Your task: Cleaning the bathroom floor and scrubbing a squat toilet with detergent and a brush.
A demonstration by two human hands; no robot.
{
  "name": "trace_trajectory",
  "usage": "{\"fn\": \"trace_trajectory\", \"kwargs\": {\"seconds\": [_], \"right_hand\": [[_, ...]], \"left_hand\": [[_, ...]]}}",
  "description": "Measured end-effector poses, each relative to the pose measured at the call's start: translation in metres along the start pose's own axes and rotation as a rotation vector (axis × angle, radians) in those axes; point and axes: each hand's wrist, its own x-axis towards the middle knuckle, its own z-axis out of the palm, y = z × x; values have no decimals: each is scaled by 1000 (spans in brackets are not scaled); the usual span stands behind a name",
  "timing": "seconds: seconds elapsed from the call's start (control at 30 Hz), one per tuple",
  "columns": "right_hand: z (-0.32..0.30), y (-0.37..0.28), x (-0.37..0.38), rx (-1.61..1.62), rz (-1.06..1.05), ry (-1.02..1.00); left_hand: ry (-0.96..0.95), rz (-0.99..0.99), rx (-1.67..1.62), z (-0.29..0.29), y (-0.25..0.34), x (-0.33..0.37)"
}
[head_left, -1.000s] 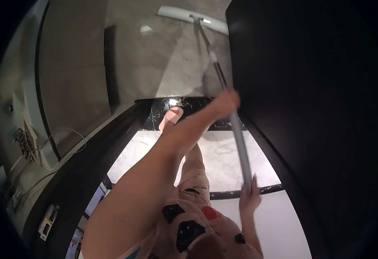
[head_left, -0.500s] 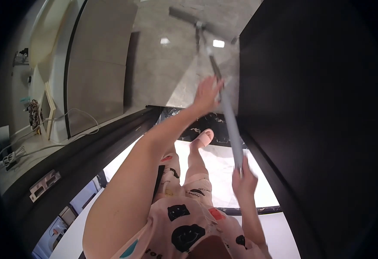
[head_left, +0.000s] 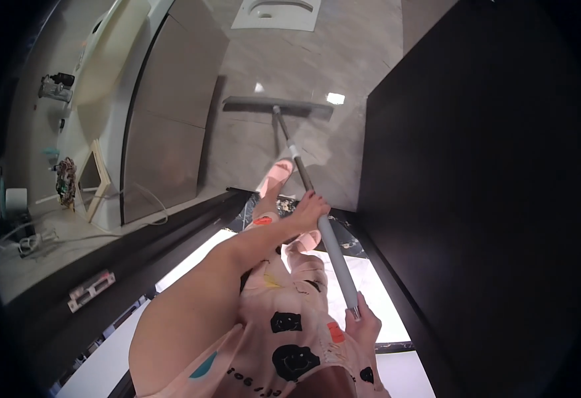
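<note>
Pole (head_left: 336, 253) pt. hidden by L fingers (head_left: 317, 200), WC pan (head_left: 250, 23) cut @ top.

We see a mop with a plain grey head (head_left: 310, 110), a grey-brown upper pole (head_left: 304, 174), a white collar (head_left: 294, 151) and a paler grey grip (head_left: 338, 263). Our clothes (head_left: 264, 341) are pale pink, scattered with black smiling faces and patches of orange-red, teal and yellow, and our slippers (head_left: 279, 171) are pink. Below us the floor (head_left: 343, 146) is grey-beige with faint marbling, the threshold (head_left: 351, 244) black with light veins, the door (head_left: 469, 199) near-black, the cabinet (head_left: 167, 139) brownish grey, the squat pan (head_left: 240, 22) white
</note>
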Motion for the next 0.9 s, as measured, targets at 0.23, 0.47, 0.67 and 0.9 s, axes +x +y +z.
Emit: {"fn": "trace_trajectory", "kwargs": {"seconds": [0.23, 0.47, 0.67, 0.9], "right_hand": [[-59, -80, 75, 59, 2, -38], [-104, -155, 101, -23, 133, -84], [-67, -164, 153, 184, 45, 21], [-58, -234, 328, 318, 177, -89]], "left_hand": [[62, 130, -2, -72, -40, 89], [-162, 98, -87, -108, -37, 94], [-185, 157, -134, -115, -107, 134], [-168, -16, 182, -167, -218, 258]]}}
